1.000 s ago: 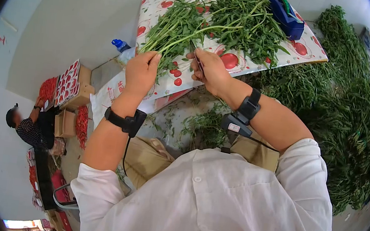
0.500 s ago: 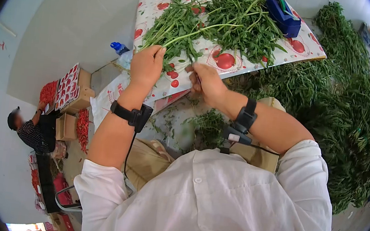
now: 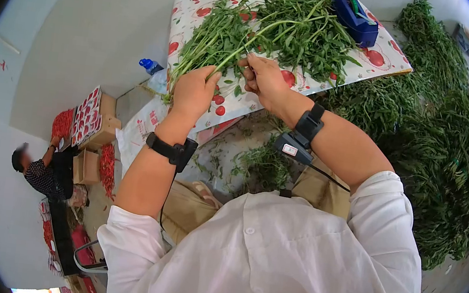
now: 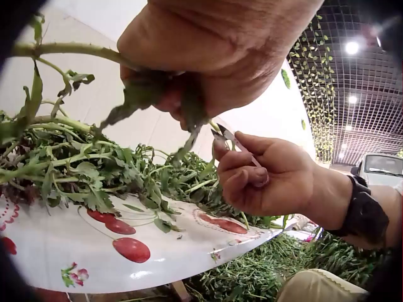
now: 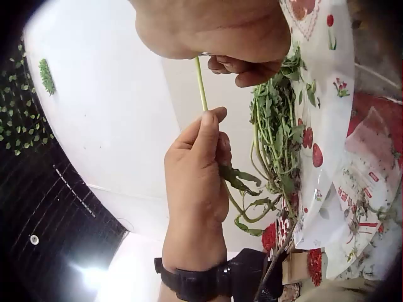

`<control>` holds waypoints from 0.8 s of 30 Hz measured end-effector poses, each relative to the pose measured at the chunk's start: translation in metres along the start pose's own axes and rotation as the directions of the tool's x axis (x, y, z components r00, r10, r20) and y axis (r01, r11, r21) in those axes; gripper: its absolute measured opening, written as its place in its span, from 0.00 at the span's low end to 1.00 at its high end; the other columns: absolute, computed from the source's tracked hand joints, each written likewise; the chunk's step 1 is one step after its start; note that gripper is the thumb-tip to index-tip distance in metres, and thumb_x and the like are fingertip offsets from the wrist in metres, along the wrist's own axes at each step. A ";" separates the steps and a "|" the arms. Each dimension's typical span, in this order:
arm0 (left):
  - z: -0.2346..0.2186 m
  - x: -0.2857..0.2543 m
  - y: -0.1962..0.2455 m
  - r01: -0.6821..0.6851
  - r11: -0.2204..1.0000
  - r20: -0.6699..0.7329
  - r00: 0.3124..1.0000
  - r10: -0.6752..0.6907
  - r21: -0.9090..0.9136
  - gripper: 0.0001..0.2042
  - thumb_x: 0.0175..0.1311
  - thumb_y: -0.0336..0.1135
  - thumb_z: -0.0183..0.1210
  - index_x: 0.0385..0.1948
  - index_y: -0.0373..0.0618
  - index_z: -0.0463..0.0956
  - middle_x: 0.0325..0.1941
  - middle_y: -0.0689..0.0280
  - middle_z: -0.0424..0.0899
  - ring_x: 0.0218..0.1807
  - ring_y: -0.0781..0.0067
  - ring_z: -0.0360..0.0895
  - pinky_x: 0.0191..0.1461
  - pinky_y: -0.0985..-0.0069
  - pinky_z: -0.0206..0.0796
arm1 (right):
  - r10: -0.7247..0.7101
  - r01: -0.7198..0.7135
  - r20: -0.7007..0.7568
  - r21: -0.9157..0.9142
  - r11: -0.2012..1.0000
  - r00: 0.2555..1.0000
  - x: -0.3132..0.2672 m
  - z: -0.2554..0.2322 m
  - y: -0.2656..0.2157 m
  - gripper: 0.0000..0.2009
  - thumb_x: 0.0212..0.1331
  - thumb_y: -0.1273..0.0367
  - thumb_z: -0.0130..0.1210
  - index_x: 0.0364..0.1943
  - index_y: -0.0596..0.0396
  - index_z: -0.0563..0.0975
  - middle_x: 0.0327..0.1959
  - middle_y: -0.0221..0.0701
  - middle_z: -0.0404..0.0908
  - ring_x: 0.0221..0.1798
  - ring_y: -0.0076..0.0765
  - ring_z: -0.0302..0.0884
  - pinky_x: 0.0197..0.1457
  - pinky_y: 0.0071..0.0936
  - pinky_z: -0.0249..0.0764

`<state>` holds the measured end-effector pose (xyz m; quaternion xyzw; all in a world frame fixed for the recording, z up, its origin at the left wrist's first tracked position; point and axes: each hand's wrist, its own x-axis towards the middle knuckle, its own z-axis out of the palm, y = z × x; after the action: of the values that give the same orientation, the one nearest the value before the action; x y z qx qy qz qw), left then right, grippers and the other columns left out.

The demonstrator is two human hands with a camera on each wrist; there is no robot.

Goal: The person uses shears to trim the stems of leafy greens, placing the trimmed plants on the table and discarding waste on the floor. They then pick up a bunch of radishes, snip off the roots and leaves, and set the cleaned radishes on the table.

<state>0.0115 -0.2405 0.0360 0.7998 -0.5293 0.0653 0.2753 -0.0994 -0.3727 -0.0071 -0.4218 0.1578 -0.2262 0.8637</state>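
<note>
My left hand [image 3: 194, 92] pinches a long green stem [image 5: 201, 85] between thumb and fingers, leaves hanging below its grip. Close by on the right, my right hand [image 3: 269, 81] is curled round a small bladed tool [image 4: 234, 141], whose tip stands near the stem in the left wrist view. In the right wrist view the stem runs from the left thumb [image 5: 208, 129] up to the right hand, which hides its end. Two leafy heaps, one at the left [image 3: 217, 27] and one at the right [image 3: 312, 36], lie behind the hands on the patterned table cover [image 3: 312, 87].
A blue tape dispenser [image 3: 353, 17] stands at the table's far right. Greens [image 3: 439, 148] are piled on the floor at the right, with scattered bits [image 3: 265, 162] below the table. At the left are a blue-capped bottle [image 3: 150, 66], cartons [image 3: 87, 167] and another person [image 3: 43, 176].
Both hands dipped toward the near edge, then the right hand rose again. The left hand has shifted slightly right, and its stem now slants more steeply upward.
</note>
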 end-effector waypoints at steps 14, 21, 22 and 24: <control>0.005 -0.030 -0.044 -0.037 0.997 0.013 0.999 0.036 0.061 0.15 0.48 0.32 0.59 0.40 0.41 0.74 0.35 0.56 0.78 0.40 0.56 0.74 0.43 0.65 0.65 | -0.147 0.142 -0.320 -0.039 0.989 0.936 0.032 -0.039 -0.040 0.14 0.64 0.59 0.41 0.33 0.57 0.70 0.15 0.21 0.61 0.14 0.20 0.51 0.25 0.24 0.59; 0.004 -0.025 -0.052 -0.220 0.975 -0.172 0.961 0.217 0.000 0.10 0.54 0.33 0.55 0.35 0.38 0.76 0.34 0.57 0.78 0.38 0.56 0.74 0.44 0.67 0.64 | -0.129 0.150 -0.373 0.027 0.988 0.919 0.038 -0.053 -0.045 0.15 0.64 0.59 0.41 0.33 0.57 0.70 0.14 0.21 0.60 0.13 0.20 0.50 0.24 0.25 0.57; 0.003 -0.025 -0.050 -0.191 0.981 -0.155 0.971 0.183 -0.040 0.10 0.54 0.34 0.54 0.35 0.38 0.76 0.34 0.57 0.79 0.38 0.56 0.74 0.42 0.68 0.65 | -0.124 0.147 -0.355 0.040 0.988 0.927 0.040 -0.057 -0.045 0.14 0.64 0.59 0.41 0.32 0.56 0.70 0.14 0.21 0.60 0.13 0.20 0.49 0.24 0.25 0.56; 0.001 -0.024 -0.046 -0.129 0.985 -0.116 0.986 0.116 -0.118 0.11 0.56 0.35 0.54 0.36 0.38 0.76 0.33 0.57 0.79 0.36 0.56 0.74 0.40 0.69 0.65 | -0.109 0.122 -0.393 0.008 0.993 0.913 0.045 -0.063 -0.043 0.14 0.64 0.59 0.41 0.32 0.55 0.70 0.14 0.21 0.59 0.13 0.20 0.48 0.23 0.24 0.55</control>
<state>0.0418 -0.2085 0.0087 0.7421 -0.5649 0.0924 0.3487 -0.1019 -0.4610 -0.0139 -0.3628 0.2985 -0.3589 0.8065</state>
